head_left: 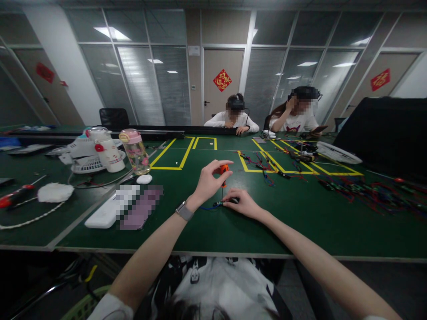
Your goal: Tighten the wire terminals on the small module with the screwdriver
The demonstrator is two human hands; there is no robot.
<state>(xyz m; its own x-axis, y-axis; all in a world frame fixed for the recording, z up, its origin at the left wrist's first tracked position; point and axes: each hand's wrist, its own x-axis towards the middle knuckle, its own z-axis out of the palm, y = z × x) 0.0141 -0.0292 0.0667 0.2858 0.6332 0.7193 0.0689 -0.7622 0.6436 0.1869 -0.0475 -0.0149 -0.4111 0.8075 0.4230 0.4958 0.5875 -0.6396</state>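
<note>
My left hand (209, 180) is raised over the green table (207, 231), its fingers pinched on the orange handle of a small screwdriver (223, 171) that stands upright. The screwdriver's tip points down to a small black connector (220, 203) with a blue wire. My right hand (240, 202) lies on the table and presses that connector down with closed fingers. A silver watch sits on my left wrist.
A white case and blurred phones (125, 205) lie at my left. Two bottles (135, 151) and a white fan (87, 155) stand farther left. Wire bundles (373, 191) cover the right side. Two seated people (233, 118) are across the table.
</note>
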